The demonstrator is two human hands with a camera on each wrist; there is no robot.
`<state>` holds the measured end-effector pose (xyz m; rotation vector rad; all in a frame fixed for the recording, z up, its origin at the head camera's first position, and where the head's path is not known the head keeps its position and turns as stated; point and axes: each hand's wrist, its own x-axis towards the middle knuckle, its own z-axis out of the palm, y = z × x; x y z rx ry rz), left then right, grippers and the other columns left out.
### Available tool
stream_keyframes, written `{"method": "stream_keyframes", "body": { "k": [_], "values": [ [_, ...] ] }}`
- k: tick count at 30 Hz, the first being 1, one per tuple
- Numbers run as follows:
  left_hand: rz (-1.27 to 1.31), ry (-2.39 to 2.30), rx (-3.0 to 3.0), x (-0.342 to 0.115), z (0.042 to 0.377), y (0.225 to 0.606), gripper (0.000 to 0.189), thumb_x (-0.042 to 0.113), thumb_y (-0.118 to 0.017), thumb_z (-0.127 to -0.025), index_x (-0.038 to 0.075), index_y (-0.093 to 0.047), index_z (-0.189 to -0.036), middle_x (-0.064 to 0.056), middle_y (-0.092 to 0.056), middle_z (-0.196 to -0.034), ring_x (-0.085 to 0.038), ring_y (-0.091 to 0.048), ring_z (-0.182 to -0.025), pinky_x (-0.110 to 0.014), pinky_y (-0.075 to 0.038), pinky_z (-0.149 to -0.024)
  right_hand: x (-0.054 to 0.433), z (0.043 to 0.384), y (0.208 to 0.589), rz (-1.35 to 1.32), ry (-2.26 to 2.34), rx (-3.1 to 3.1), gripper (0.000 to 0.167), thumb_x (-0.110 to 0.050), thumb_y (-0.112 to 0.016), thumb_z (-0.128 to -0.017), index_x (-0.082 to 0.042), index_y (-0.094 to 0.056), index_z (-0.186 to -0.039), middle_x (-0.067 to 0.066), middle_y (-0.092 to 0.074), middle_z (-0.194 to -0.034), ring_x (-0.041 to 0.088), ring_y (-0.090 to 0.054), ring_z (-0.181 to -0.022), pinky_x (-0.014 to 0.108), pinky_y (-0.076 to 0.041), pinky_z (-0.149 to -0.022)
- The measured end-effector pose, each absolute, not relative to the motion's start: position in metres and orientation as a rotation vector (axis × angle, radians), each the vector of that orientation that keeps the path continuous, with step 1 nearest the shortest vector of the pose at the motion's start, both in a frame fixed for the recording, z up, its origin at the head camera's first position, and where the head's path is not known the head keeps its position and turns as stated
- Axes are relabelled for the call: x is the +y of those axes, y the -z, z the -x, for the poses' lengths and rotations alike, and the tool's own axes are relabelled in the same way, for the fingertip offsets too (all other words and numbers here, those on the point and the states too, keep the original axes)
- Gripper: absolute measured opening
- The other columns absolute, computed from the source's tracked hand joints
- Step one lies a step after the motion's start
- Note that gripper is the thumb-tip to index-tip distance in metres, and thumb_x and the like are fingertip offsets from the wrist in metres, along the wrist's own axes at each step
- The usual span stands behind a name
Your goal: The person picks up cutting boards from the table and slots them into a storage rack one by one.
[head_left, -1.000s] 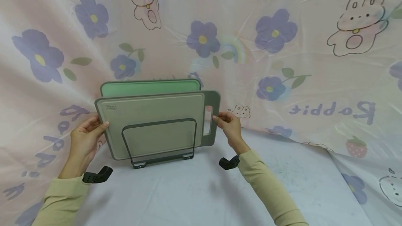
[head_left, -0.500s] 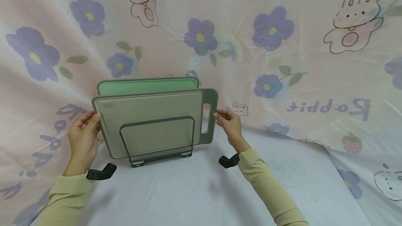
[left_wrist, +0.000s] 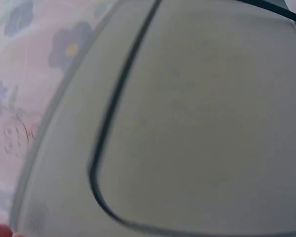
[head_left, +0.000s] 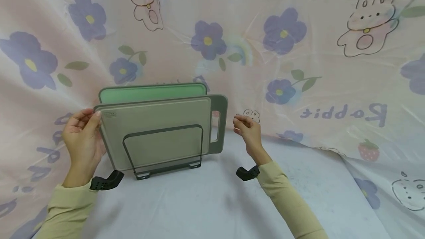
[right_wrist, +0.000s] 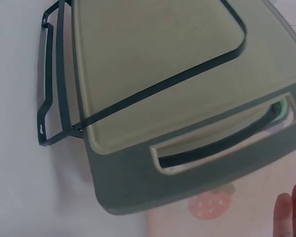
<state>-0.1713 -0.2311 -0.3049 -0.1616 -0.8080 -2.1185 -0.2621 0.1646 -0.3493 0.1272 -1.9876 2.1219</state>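
A beige cutting board (head_left: 166, 121) with a grey-green rim and a handle slot stands on edge in a black wire rack (head_left: 167, 167). My left hand (head_left: 83, 139) pinches its upper left corner, thumb on the front face and fingers behind. In the left wrist view, fingertips (left_wrist: 2, 231) show at the board's edge at lower left. To the right of the handle end, my right hand (head_left: 249, 132) is apart from the board, fingers loosely bent and holding nothing. Behind stands a green cutting board (head_left: 152, 93), its lower part hidden.
The rack rests on a table covered with a white cloth (head_left: 199, 205). Close behind it hangs a pink curtain (head_left: 245, 80) printed with flowers and rabbits. A black wrist mount (head_left: 107, 180) sticks out from each sleeve.
My right hand has let go of the handle end and moved right, away from the board. My left hand has slid up the board's left edge to the corner.
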Motion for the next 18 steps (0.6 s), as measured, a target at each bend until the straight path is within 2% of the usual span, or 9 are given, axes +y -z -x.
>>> {"method": "stream_keyframes", "body": {
  "k": [4,7,11,14,18],
  "values": [
    [0.283,2.133,-0.865,-0.212,0.172,0.293,0.012,-0.023,-0.065,-0.079,-0.018,-0.06,-0.09,-0.018,-0.058,-0.078,-0.021,-0.055,-0.066,-0.022,-0.051,-0.061,0.178,0.254,0.345,-0.172,-2.037,-2.049,0.028,-0.012,-0.063,-0.096,0.007,-0.061,-0.117,0.01,-0.066,-0.099,0.016,-0.063,-0.085,0.029,-0.055,-0.078],
    [0.304,2.081,-1.124,-0.198,0.172,0.29,0.01,-0.014,-0.066,-0.084,-0.014,-0.063,-0.094,-0.014,-0.061,-0.083,-0.019,-0.058,-0.072,-0.022,-0.051,-0.069,0.194,0.245,0.344,-0.296,-1.859,-2.166,0.03,-0.017,-0.061,-0.098,0.004,-0.062,-0.119,0.018,-0.065,-0.107,0.025,-0.063,-0.093,0.031,-0.054,-0.08],
    [0.336,1.875,-1.576,-0.18,0.173,0.29,0.018,-0.002,-0.068,-0.089,-0.011,-0.063,-0.104,-0.01,-0.063,-0.095,-0.017,-0.059,-0.085,-0.019,-0.049,-0.078,0.217,0.233,0.343,-0.446,-1.537,-2.317,0.031,-0.025,-0.06,-0.099,-0.003,-0.062,-0.121,0.015,-0.066,-0.111,0.028,-0.062,-0.099,0.036,-0.053,-0.082],
    [0.429,1.756,-1.751,-0.161,0.176,0.292,0.021,-0.002,-0.066,-0.09,-0.012,-0.061,-0.108,-0.016,-0.062,-0.103,-0.017,-0.06,-0.093,-0.019,-0.049,-0.08,0.231,0.224,0.345,-0.48,-1.32,-2.414,0.032,-0.029,-0.059,-0.099,-0.008,-0.061,-0.123,0.01,-0.066,-0.111,0.023,-0.061,-0.101,0.041,-0.051,-0.085],
    [0.673,1.622,-1.859,-0.129,0.184,0.3,0.024,-0.008,-0.064,-0.09,-0.013,-0.059,-0.113,-0.025,-0.061,-0.108,-0.02,-0.062,-0.098,-0.025,-0.05,-0.085,0.253,0.214,0.354,-0.547,-1.062,-2.544,0.045,-0.03,-0.056,-0.1,-0.005,-0.05,-0.137,0.015,-0.057,-0.129,0.033,-0.054,-0.116,0.053,-0.044,-0.094]
  ]
}}
